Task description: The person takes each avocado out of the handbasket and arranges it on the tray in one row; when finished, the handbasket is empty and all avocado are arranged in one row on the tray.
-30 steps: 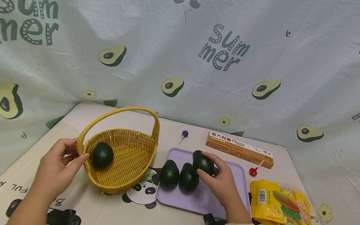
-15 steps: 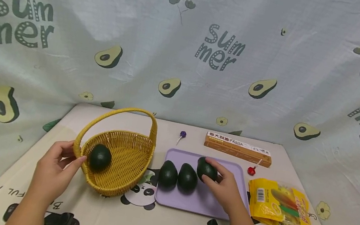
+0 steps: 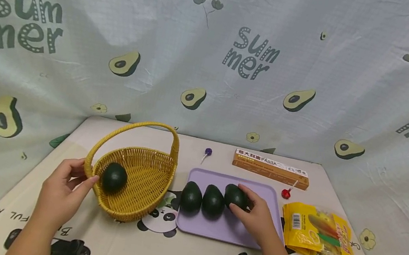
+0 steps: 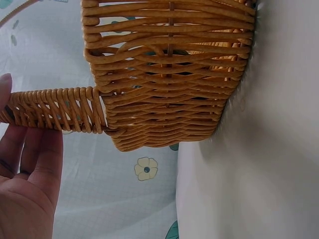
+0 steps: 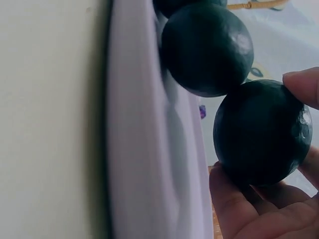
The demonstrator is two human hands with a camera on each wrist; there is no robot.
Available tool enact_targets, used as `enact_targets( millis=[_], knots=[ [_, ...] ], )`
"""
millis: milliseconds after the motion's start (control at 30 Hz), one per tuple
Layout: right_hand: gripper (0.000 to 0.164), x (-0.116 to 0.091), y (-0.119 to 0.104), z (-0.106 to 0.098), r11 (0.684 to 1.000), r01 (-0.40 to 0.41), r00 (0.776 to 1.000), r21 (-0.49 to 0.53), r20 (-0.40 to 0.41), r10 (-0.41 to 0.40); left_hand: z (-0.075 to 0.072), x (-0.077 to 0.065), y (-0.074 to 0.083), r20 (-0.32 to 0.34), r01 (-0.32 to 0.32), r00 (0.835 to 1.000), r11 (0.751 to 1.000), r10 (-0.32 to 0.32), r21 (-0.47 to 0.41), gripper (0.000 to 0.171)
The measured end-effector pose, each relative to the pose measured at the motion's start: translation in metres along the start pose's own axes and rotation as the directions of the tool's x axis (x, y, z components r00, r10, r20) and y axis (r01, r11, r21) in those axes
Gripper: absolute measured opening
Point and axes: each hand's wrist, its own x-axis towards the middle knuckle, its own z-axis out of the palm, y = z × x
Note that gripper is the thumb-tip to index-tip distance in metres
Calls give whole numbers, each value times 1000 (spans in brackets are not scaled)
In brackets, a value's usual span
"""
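My left hand [image 3: 62,196] pinches the base of the handle [image 4: 60,110] of a yellow wicker basket [image 3: 145,185]; the left wrist view has fingers below the handle and a thumb above. One dark green avocado [image 3: 114,178] lies in the basket's left side. At centre right, my right hand [image 3: 257,216] holds another avocado [image 3: 235,196] between thumb and fingers, low over a lilac tray [image 3: 235,234]. Two more avocados, a left one [image 3: 191,198] and a right one [image 3: 213,202], lie side by side on the tray. In the right wrist view the held avocado overlaps its neighbour [image 5: 207,50].
Behind the tray lies a pasta box [image 3: 271,170], with a purple lollipop [image 3: 208,151] to its left and a red lollipop [image 3: 286,194] in front. A yellow snack bag [image 3: 318,236] lies right of the tray. A printed cloth [image 3: 217,57] hangs at the back.
My right hand has moved the held avocado right and down, from over the right tray avocado to just beside it. The left hand keeps its grip on the basket handle.
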Motion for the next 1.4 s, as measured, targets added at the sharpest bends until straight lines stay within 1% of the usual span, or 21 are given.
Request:
enact_targets(
  millis=[333,567,767,1100,1400],
  knots=[
    [66,-2,8,4,998,-25,1000,-63,-7,25,-2,0,0,-11,-13,1000,1000,13,7,46],
    [64,-3,10,5,991,-31,999,-126,-13,30,-1,0,1,-14,-17,1000,1000,17,2,45],
    [63,-2,10,4,988,-36,999,-151,5,37,-1,1,1,-9,-11,1000,1000,11,3,45],
    [65,-2,10,2,986,-38,999,-162,20,41,0,1,0,-6,-26,1000,1000,26,-12,45],
    [65,-4,11,0,988,-32,999,-153,19,35,0,-1,0,-2,-17,1000,1000,17,-11,45]
  ],
)
